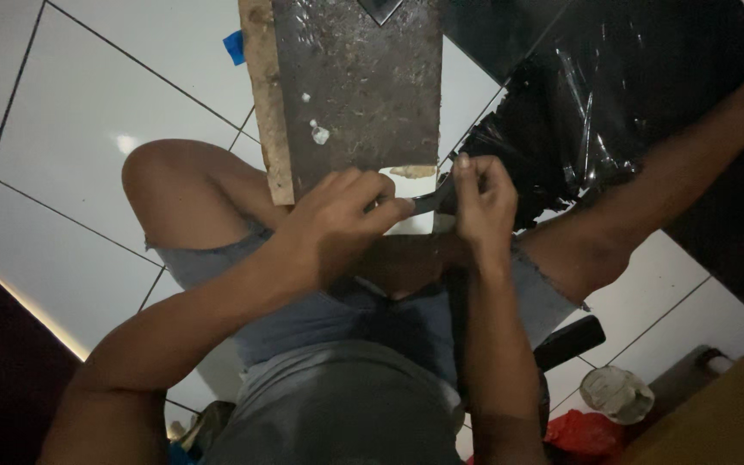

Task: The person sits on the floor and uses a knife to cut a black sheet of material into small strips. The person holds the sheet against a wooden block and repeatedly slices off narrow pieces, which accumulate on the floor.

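White floor tiles (87,112) carry your scarred board (354,86). At its near edge, your left hand (337,224) and right hand (482,200) pinch a thin, floppy-looking dark strip (430,201) by its ends.

Dark strip (430,202), perhaps tape, half-hidden by fingers (475,185)

**Rough wood, glossy tile, crinkled plastic**

The wooden board (354,86) looks worn and rough, its dark face scratched and flecked, its pale left edge raw. Under it the white floor tiles (113,112) are smooth and glossy. Right of the board, black plastic sheeting (613,95) is crinkled and shiny. Below the board, the denim shorts (320,319) look matt, with frayed hems.
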